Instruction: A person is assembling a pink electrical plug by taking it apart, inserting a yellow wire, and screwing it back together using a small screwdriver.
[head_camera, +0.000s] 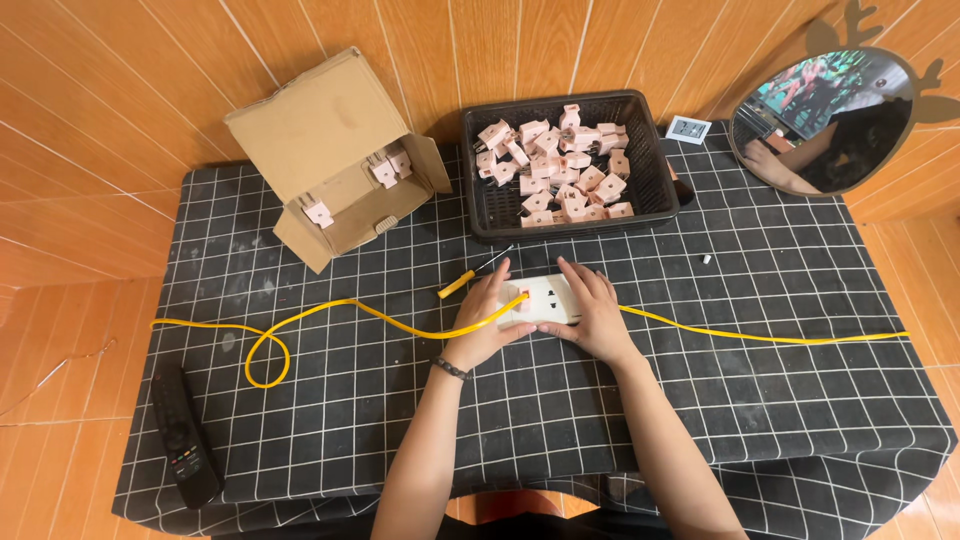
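White socket block (545, 299) between both hands

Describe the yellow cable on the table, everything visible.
The yellow cable is thin, glossy and plastic-looking. It lies across the black checked cloth, from the left edge, through one loop, then waving to the white socket block under both hands. The left hand lies over it there. A second stretch runs from the right hand to the right edge.

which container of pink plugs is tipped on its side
The brown cardboard box, tipped over at back left with its open flaps facing the table; the black plastic basket sits upright, plugs heaped inside.
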